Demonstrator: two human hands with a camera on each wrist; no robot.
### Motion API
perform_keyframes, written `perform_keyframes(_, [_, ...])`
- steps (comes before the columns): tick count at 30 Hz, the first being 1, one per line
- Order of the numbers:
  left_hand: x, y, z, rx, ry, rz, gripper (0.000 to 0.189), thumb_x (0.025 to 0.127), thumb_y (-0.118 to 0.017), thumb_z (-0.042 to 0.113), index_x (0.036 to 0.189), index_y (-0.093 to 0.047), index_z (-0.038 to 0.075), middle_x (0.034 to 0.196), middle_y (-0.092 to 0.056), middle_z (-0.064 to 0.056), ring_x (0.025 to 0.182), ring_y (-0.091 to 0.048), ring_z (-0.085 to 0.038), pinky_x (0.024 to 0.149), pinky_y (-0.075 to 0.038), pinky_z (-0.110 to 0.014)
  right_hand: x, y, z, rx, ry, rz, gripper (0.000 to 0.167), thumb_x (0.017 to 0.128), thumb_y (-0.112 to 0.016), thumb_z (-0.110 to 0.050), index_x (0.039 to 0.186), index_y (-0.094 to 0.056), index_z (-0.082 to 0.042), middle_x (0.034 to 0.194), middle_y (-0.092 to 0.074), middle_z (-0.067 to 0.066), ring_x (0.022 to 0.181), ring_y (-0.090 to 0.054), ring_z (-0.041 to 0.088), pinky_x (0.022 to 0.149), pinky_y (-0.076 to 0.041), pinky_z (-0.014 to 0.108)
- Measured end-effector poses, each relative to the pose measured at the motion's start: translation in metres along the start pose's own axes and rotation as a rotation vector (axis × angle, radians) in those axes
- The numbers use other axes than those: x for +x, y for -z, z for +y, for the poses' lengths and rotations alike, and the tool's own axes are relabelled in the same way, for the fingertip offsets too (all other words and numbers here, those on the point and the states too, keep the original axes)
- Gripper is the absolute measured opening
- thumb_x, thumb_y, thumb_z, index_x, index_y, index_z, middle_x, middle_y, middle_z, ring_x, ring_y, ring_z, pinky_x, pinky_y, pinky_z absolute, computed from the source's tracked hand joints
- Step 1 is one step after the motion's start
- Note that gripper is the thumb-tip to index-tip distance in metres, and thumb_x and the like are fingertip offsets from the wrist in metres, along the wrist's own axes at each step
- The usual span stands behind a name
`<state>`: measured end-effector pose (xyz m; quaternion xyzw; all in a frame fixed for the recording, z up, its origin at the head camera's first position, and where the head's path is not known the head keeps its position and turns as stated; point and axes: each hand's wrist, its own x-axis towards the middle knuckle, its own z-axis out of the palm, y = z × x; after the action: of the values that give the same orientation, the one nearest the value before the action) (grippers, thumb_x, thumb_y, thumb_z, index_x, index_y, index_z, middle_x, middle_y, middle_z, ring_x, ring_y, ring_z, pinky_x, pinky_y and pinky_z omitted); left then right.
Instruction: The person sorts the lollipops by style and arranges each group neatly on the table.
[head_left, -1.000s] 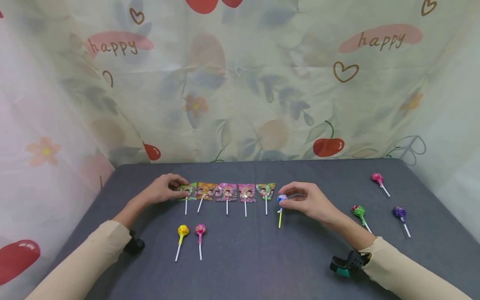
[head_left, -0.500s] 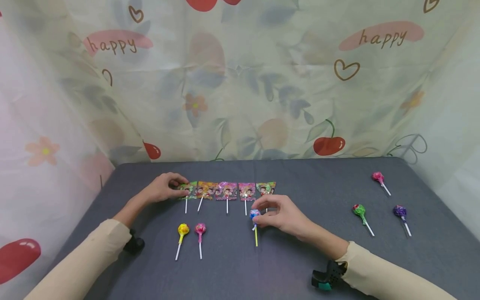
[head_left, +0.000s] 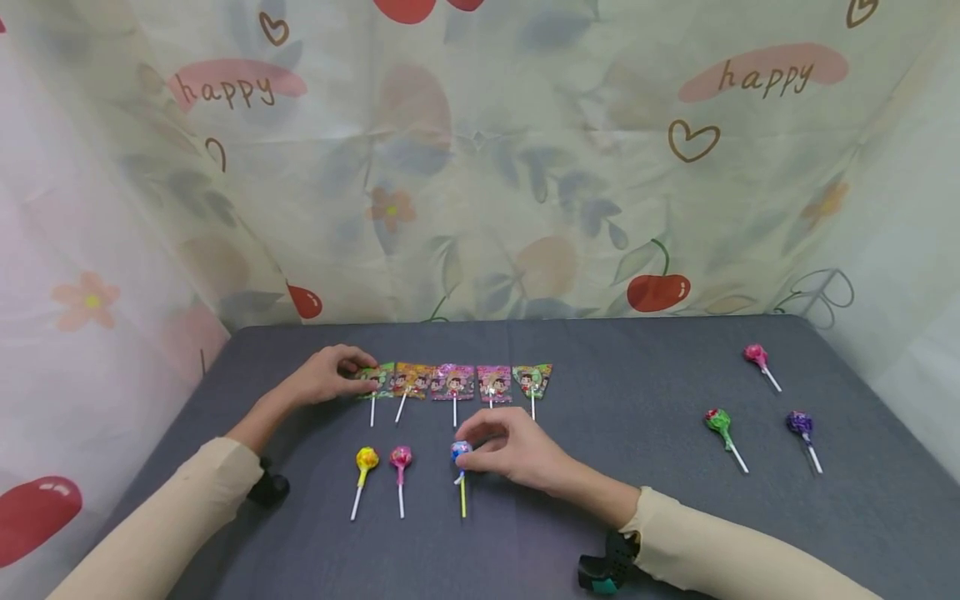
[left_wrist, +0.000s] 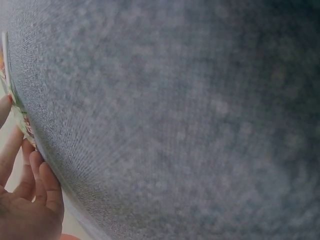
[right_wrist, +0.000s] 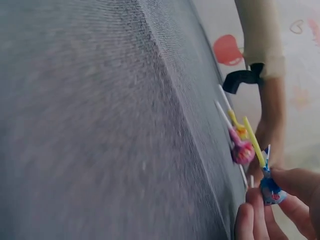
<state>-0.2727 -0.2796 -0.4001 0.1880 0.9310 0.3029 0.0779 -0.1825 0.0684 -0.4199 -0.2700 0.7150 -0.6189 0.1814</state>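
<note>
My right hand (head_left: 517, 450) pinches the head of a blue lollipop (head_left: 461, 452) with a yellow stick, over the middle of the table. Its round wrapped head lies between thumb and fingers in the right wrist view. Left of it lie a pink lollipop (head_left: 401, 458) and a yellow lollipop (head_left: 366, 460), side by side. My left hand (head_left: 330, 375) holds the left end of a row of flat-wrapped lollipops, thumb and index finger at the edges of the green-wrapped lollipop (head_left: 384, 380). Fingers cover part of that wrapper.
In the row, an orange-wrapped lollipop (head_left: 412, 379), two pink-wrapped ones and another green-wrapped lollipop (head_left: 532, 379) continue rightward. On the right side of the grey table (head_left: 637, 358) lie a pink-red lollipop (head_left: 756, 356), a green lollipop (head_left: 718, 421) and a purple lollipop (head_left: 800, 423). Printed curtains surround the table.
My right hand has carried the blue lollipop left and toward me, from the row's right end to near the pink lollipop. My left hand has stayed in place.
</note>
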Motion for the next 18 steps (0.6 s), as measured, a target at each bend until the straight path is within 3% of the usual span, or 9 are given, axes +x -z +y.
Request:
perform_keyframes(5, [0.000, -0.001, 0.000, -0.001, -0.001, 0.008, 0.039, 0.093, -0.077, 0.025, 0.122, -0.069, 0.000, 0.119, -0.062, -0.018, 0.110, -0.059, -0.037, 0.093, -0.046, -0.055, 0.009, -0.013, 0.002, -0.077, 0.043, 0.018, 0.020, 0.088, -0.080, -0.004, 0.105, -0.073, 0.001, 0.097, -0.071, 0.007, 0.085, -0.070, 0.020, 0.073, -0.053, 0.026])
perform_keyframes(18, [0.000, -0.001, -0.004, -0.005, -0.009, 0.008, 0.039, 0.093, -0.077, 0.026, 0.122, -0.070, 0.001, 0.118, -0.063, -0.016, 0.109, -0.060, -0.035, 0.092, -0.047, -0.054, 0.018, -0.023, 0.000, -0.196, 0.043, 0.047, 0.016, 0.086, -0.083, -0.008, 0.099, -0.075, -0.004, 0.091, -0.070, 0.003, 0.082, -0.068, 0.016, 0.071, -0.052, 0.025])
